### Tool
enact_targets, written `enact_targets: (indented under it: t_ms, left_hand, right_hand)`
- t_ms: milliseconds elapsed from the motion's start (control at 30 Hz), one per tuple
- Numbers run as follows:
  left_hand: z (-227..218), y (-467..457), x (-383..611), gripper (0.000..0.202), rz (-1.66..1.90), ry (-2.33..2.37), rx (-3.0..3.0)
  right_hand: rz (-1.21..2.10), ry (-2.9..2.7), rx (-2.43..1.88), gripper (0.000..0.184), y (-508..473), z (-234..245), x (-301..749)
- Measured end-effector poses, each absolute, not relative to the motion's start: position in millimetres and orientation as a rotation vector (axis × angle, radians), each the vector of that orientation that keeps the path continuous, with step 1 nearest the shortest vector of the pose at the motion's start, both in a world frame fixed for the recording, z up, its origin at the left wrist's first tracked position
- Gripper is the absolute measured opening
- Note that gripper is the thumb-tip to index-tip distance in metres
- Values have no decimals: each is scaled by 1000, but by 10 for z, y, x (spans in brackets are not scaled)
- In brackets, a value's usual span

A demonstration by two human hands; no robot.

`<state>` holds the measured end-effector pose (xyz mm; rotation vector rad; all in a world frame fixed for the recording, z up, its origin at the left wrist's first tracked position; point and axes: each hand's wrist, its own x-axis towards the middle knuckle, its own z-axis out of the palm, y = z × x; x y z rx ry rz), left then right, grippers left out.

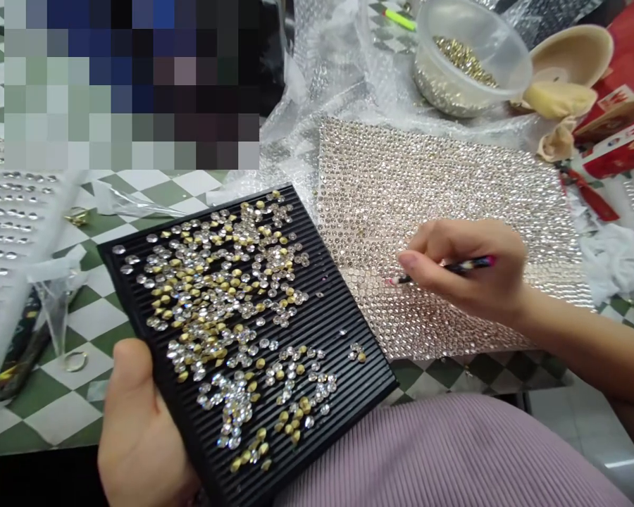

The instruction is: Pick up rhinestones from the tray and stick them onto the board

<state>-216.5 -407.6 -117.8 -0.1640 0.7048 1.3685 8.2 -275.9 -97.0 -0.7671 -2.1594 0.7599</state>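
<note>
Your left hand (137, 429) clamps a black ridged tray (317, 394) of loose rhinestones (216, 282) by its lower corner. Your right hand (465, 271), well apart, pinches a slim pick (454, 268), its pink tip over a rhinestone-covered sheet (444, 197). Toward the far edge of the checkered worktop (58, 415), a clear plastic tub (470, 56) holds more stones, sitting on bubble wrap (317, 77).

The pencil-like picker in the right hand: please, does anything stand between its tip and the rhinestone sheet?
Nothing visible stands in the way. The tip of the pencil-like picker in the right hand is directly over the rhinestone-covered sheet, with no object between them. Whether the tip touches the sheet cannot be told.
</note>
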Motion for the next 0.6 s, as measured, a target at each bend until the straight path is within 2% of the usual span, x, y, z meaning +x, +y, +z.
enact_targets:
  t_ms: [133, 267, 433, 600]
  left_hand:
    - [-1090, -3974, -2105, 50, 1580, 819, -261]
    - [-1135, -4030, -2141, 53, 1543, 780, -228]
    - [-1173, -4082, -2175, 56, 1520, 721, -246]
    - [-1176, -4047, -2134, 53, 1546, 689, -214]
  right_hand:
    - [985, -1993, -718, 31, -2879, -784, -63]
    - [1233, -2085, -646, 32, -2960, -697, -232]
    - [1130, -2169, -674, 41, -2984, -774, -292]
    - [1135, -2247, -631, 41, -2980, -820, -255]
